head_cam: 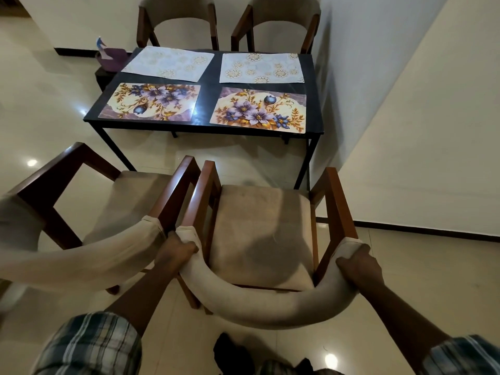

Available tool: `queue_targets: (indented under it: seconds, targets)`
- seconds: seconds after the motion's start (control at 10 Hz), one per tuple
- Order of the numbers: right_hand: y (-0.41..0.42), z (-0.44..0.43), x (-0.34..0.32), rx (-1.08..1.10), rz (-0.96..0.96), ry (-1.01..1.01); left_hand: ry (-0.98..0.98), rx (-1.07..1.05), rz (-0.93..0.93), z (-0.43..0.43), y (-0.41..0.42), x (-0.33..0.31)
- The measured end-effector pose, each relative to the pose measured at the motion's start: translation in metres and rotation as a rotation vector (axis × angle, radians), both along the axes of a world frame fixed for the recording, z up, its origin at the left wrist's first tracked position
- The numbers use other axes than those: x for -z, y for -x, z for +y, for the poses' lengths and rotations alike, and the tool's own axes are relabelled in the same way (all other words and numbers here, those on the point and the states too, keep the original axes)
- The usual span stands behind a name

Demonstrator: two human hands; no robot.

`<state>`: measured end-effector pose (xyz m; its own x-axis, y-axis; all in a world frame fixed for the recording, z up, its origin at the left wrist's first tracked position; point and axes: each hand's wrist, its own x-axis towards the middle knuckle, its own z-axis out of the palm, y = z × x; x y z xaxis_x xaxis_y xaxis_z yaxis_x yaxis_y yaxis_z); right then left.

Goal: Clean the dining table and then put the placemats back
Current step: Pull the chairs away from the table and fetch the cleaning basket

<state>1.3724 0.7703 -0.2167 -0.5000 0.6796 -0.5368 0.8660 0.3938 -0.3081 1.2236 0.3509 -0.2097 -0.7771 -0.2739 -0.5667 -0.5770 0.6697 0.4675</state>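
The dark dining table [207, 85] stands ahead with several placemats on it. Two pale patterned placemats [167, 63] [261, 68] lie on the far side. Two floral placemats [150, 102] [259, 110] lie on the near side. A wooden chair with a beige padded back [259, 307] stands pulled away from the table, right in front of me. My left hand [176, 251] grips the left end of its curved backrest. My right hand [359, 266] grips the right end.
A second chair [94, 209] stands touching the held one on its left. Two more chairs [178, 20] [278, 20] stand behind the table. A purple container [111, 59] sits on a low stand at the table's far left. A wall [405, 131] runs along the right.
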Motion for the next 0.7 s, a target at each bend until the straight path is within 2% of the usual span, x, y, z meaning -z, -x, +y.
queue_targets:
  seconds: [0.4,0.7]
  targets:
    - [0.008,-0.014,-0.009,0.111,-0.017,-0.016,0.02,0.022,-0.026,-0.006,0.004,-0.003]
    - [-0.003,-0.022,-0.014,0.062,0.039,-0.049,-0.018,0.05,-0.042,-0.011,0.006,-0.004]
